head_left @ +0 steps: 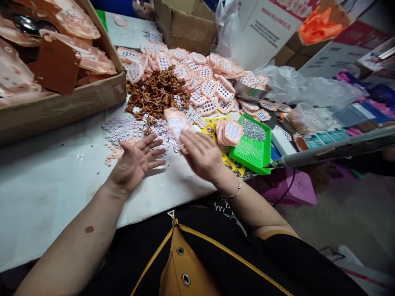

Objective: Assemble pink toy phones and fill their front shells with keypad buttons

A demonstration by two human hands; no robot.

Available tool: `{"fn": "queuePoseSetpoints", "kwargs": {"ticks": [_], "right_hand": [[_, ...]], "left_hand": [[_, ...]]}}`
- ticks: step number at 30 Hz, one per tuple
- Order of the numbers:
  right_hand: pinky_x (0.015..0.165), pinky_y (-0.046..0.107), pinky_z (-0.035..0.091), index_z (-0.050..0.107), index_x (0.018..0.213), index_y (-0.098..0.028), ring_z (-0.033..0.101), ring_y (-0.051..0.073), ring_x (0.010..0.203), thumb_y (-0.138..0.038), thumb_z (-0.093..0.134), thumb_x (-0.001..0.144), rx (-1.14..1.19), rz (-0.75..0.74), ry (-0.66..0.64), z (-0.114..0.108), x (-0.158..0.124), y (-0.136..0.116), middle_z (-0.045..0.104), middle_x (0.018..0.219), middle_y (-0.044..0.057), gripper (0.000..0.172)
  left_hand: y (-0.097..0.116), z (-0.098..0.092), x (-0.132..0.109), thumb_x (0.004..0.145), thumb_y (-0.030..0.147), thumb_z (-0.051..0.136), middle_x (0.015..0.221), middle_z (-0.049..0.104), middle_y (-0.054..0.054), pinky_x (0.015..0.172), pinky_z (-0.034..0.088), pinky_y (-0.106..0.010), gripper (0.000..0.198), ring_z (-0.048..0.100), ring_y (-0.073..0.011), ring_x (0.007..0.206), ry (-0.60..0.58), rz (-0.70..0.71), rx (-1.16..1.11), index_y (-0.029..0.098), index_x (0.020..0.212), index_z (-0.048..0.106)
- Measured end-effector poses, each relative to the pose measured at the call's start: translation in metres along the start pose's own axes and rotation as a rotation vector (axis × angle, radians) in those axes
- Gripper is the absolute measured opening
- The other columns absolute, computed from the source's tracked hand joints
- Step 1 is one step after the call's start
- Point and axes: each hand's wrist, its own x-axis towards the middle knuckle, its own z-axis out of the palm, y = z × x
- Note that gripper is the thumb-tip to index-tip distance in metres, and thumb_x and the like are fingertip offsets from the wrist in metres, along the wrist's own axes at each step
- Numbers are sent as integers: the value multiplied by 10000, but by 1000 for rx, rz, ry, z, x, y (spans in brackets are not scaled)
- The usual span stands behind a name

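My left hand (pixel 134 164) is palm up with its fingers spread over the table, holding nothing. Beside it are small white key pieces (pixel 119 128) and small pale pink pieces (pixel 115 153). My right hand (pixel 202 156) grips a pale pink plastic panel (pixel 177 122) with white keys, slightly blurred; its fingers hide the near end. Behind the hands lies a heap of brown, twisted plastic pieces (pixel 157 88). A large pile of pink panels with rows of holes (pixel 208 88) spreads behind that. Right of my right hand stands a stack of pink panels with white keys (pixel 231 132).
A green tray (pixel 267 154) with small metal pieces (pixel 253 128) sits at the table's right edge. At left, a cardboard box (pixel 101 95) holds pink and brown plastic parts. Another carton (pixel 187 31) and clear plastic bags (pixel 286 82) stand behind. A grey pole (pixel 336 147) crosses at right.
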Motion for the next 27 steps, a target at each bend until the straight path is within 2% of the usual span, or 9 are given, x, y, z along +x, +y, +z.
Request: {"fn": "queuePoseSetpoints", "kwargs": {"ticks": [4, 6, 9, 12, 15, 17, 20, 23, 27], "right_hand": [[1058, 459, 477, 621, 1311, -64, 661, 277, 1221, -265, 379, 1036, -239, 386, -170, -29, -25, 57, 688, 1319, 195, 418], [1024, 449, 465, 625, 1292, -54, 668, 292, 1182, -257, 355, 1032, -333, 492, -289, -39, -34, 77, 701, 1285, 211, 426], [935, 414, 448, 661, 1191, -99, 689, 277, 1038, -241, 340, 1021, -403, 524, -473, -46, -43, 91, 750, 1135, 189, 389], [849, 402, 423, 684, 1082, -131, 673, 285, 967, -356, 364, 1028, -409, 510, -591, -50, -43, 95, 754, 1075, 180, 395], [856, 411, 415, 657, 1195, -129, 640, 311, 1074, -467, 364, 1027, -369, 529, -551, -54, -29, 97, 691, 1273, 199, 478], [885, 416, 416, 616, 1289, -133, 621, 317, 1124, -486, 373, 1024, -330, 532, -497, -52, -6, 102, 662, 1326, 198, 504], [858, 405, 429, 641, 1261, -152, 633, 314, 1074, -456, 397, 1018, -278, 509, -534, -32, 42, 116, 704, 1213, 187, 459], [796, 372, 455, 671, 1198, -145, 653, 301, 1014, -384, 469, 985, -243, 554, -706, 9, 87, 136, 727, 1123, 178, 378], [822, 364, 488, 661, 1172, -77, 660, 313, 1031, -398, 520, 958, -237, 600, -793, 71, 109, 154, 699, 1138, 243, 411]], "left_hand": [[8, 2, -1, 644, 901, 586, 1240, 666, -123, 750, 643, -398, 852, 678, -274, 978, 88, 4, 31, 214, 1126, 728], [11, 5, -3, 695, 888, 549, 1217, 670, -106, 758, 640, -368, 818, 681, -240, 953, 101, 7, 53, 215, 1125, 723], [12, 7, -4, 681, 887, 567, 1179, 680, -98, 735, 641, -349, 802, 682, -230, 922, 123, 0, 55, 223, 1100, 733], [12, 7, -5, 662, 875, 604, 1156, 694, -94, 710, 643, -352, 776, 680, -239, 909, 144, -5, 40, 233, 1074, 745], [13, 5, -4, 624, 865, 649, 1129, 708, -93, 692, 648, -361, 777, 680, -246, 898, 155, -6, 14, 233, 1065, 749], [13, 4, -3, 604, 857, 675, 1111, 712, -89, 700, 650, -357, 787, 689, -238, 888, 154, -17, 0, 226, 1069, 749], [13, 4, 0, 602, 843, 695, 1089, 714, -84, 709, 647, -345, 789, 705, -216, 856, 147, -38, -19, 209, 1069, 744], [12, 3, 3, 602, 835, 703, 1078, 714, -91, 706, 645, -343, 801, 709, -207, 834, 151, -50, -29, 190, 1075, 731], [14, 0, 6, 609, 834, 698, 1080, 708, -102, 697, 641, -332, 821, 708, -207, 838, 177, -38, -51, 175, 1098, 715]]}}
